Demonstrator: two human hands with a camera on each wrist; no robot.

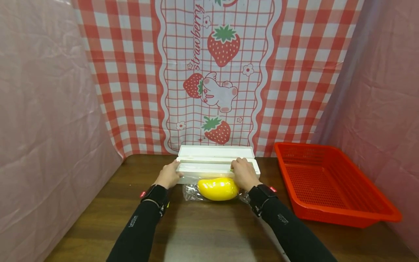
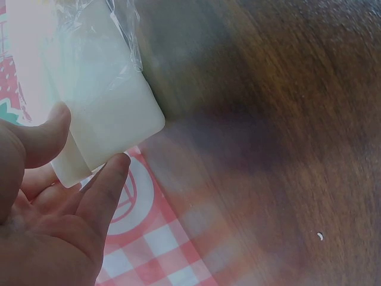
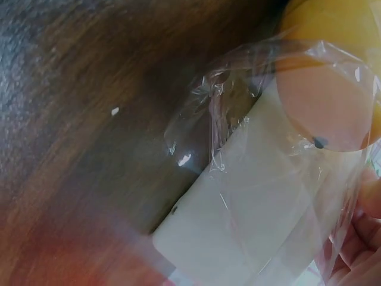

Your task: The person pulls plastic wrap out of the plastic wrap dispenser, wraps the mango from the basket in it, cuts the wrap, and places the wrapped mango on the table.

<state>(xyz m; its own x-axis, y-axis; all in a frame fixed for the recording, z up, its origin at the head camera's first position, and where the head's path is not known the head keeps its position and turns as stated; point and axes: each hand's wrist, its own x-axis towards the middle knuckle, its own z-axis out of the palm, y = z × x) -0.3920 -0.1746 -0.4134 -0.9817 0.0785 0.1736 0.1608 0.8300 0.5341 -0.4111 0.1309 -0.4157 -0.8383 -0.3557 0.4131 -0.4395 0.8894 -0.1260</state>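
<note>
One white box [image 1: 209, 159] stood open, L hand [image 1: 168, 174] gripping its L end; R hand [image 1: 243, 174] at R end, couldn't tell if closed; yellow mango [image 1: 218, 189] lay w/ clear film [image 1: 193, 193].

- Head: from near side, facing far and down, wide.
- Left wrist: close on left end of white box [image 2: 118, 114].
- Right wrist: close on right end; head shares both.

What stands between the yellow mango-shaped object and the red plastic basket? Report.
The right hand and black-banded right wrist stand between the yellow object and red basket; clear plastic film also shows beside the object.
</note>
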